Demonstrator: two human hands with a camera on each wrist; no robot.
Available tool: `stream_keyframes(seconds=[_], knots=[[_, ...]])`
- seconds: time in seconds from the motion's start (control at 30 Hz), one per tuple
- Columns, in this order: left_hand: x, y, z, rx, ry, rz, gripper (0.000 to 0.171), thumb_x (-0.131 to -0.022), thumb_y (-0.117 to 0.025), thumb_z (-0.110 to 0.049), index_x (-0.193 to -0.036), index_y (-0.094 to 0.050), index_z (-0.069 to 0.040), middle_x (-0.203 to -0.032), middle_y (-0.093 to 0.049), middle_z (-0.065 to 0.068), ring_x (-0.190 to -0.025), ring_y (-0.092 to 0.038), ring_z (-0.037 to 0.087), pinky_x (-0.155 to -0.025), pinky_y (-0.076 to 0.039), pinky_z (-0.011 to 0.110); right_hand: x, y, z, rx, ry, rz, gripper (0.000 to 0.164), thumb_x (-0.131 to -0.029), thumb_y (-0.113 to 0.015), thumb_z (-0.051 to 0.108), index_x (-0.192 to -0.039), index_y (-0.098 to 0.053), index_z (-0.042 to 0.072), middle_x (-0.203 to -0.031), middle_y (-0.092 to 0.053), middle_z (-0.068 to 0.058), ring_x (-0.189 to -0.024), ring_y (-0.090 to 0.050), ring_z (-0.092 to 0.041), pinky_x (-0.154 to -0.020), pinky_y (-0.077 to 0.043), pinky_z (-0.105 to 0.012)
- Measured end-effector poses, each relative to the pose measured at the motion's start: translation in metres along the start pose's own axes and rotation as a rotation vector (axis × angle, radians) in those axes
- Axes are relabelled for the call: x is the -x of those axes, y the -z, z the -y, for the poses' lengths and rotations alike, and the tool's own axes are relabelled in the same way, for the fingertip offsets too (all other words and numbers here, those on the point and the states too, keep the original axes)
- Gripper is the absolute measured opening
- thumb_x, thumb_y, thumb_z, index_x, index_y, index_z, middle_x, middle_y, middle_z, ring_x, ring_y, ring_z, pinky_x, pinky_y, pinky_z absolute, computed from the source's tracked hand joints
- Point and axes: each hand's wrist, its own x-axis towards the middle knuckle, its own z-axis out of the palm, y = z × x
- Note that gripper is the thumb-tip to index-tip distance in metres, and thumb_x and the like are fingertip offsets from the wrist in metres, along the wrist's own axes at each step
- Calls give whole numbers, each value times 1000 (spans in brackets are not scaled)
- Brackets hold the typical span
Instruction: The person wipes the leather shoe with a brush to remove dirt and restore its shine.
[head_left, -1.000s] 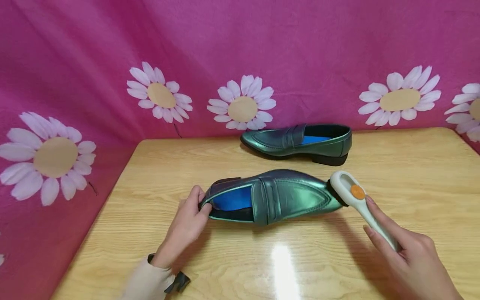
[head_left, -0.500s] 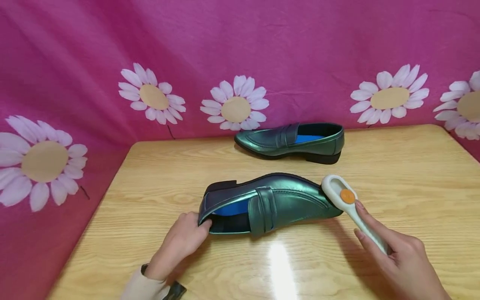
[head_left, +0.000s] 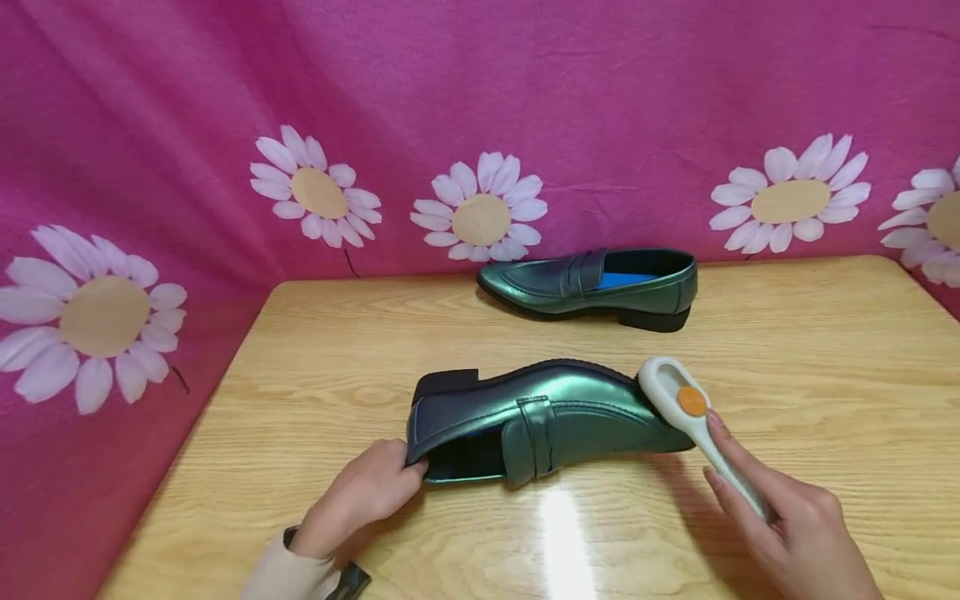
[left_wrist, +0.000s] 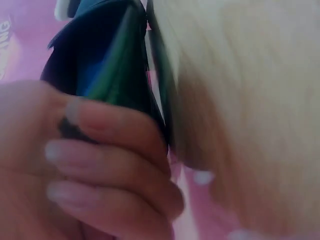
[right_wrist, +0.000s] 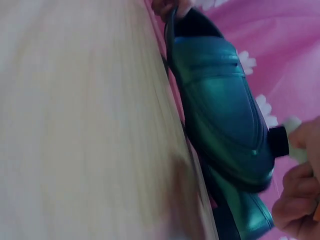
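Note:
A shiny dark green loafer (head_left: 585,408) is tilted on its side above the table, its toe to the right and its black heel turned toward the back. My left hand (head_left: 371,487) grips its heel end; in the left wrist view the curled fingers (left_wrist: 120,160) wrap over the shoe's back rim. My right hand (head_left: 795,517) holds a white shoe brush (head_left: 667,387) with an orange button by its handle. The brush's dark bristles (right_wrist: 278,141) are against the loafer near the toe, as the right wrist view shows.
A matching green loafer (head_left: 588,283) with a blue insole stands upright at the back of the wooden table (head_left: 337,333), toe to the left. Behind it hangs a pink cloth (head_left: 615,100) printed with large white daisies.
The held loafer has rolled onto its side, so its opening now faces me and more of the heel shows. The brush has shifted slightly left and down along the toe.

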Motion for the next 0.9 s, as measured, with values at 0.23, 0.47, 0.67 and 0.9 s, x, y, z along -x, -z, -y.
stream_keyframes(seconds=[0.23, 0.47, 0.67, 0.9], knots=[[0, -3, 3, 58, -7, 21, 31, -93, -49, -17, -62, -48, -11, -53, -37, -2, -41, -30, 11, -43, -24, 25, -1, -3, 8, 21, 54, 18, 74, -74, -80, 5, -140, -50, 22, -120, -65, -8, -94, -68, -16, -80, -34, -1], [1, -2, 5, 27, -15, 30, 26, -92, -50, -18, -71, -56, -6, -55, -38, -1, -43, -32, 13, -45, -25, 27, 2, -3, 13, 30, 54, 73, 77, -75, -80, 5, -142, -48, 23, -111, -70, -7, -86, -71, -26, -77, -34, 1], [-1, -3, 7, 2, -17, 20, 28, -92, -50, -19, -67, -54, -7, -56, -38, -1, -45, -33, 13, -46, -26, 27, 0, -4, 15, 28, 35, 62, 76, -76, -79, 5, -143, -47, 23, -111, -70, -9, -85, -70, -28, -76, -33, 2], [0, -3, 7, -4, -21, 26, 26, -91, -51, -19, -69, -55, -7, -57, -38, -1, -45, -33, 14, -46, -26, 28, 1, -2, 13, 59, 184, 78, 81, -67, -83, 2, -140, -52, 19, -85, -70, 10, -68, -62, -4, -72, -41, -2]])
